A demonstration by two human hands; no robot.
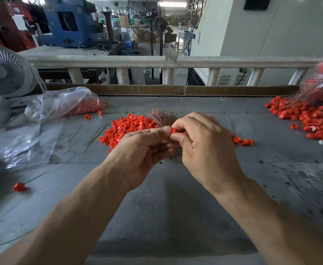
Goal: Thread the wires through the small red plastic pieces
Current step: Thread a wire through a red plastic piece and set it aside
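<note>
bench (176, 207), left to right: one threaded piece (19, 187) near left edge; loose red pieces (124, 129), unthreaded, centre; left hand (147, 148) gripping wire bundle (161, 116); right hand (204, 144) pinching red piece (175, 130); finished pile (302, 117) far right corner. much remains.

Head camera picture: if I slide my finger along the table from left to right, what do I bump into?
White fan → plastic bag of red pieces → middle pile of red pieces → left hand → right hand → right-hand heap of wired red pieces.
</note>
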